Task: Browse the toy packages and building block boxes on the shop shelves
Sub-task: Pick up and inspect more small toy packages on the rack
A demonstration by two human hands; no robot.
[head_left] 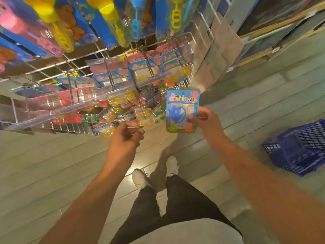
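Note:
My right hand [206, 123] pinches the right edge of a small blue blister pack [182, 110] holding a blue ball and small coloured balls, held upright in front of the rack. My left hand [127, 136] hovers just below the hanging packs with its fingers loosely curled and nothing plainly in them. Rows of similar blister packs [123, 88] hang from hooks on a wire rack [79, 59]. Larger blue-carded toys [109, 22] with yellow, pink and blue plastic parts hang above.
A blue plastic shopping basket [299, 148] sits on the tiled floor at the right. My legs and white shoes [154, 173] stand below the hands. Beige cards [223, 43] hang at the rack's right end, with framed shelves [281, 32] beyond.

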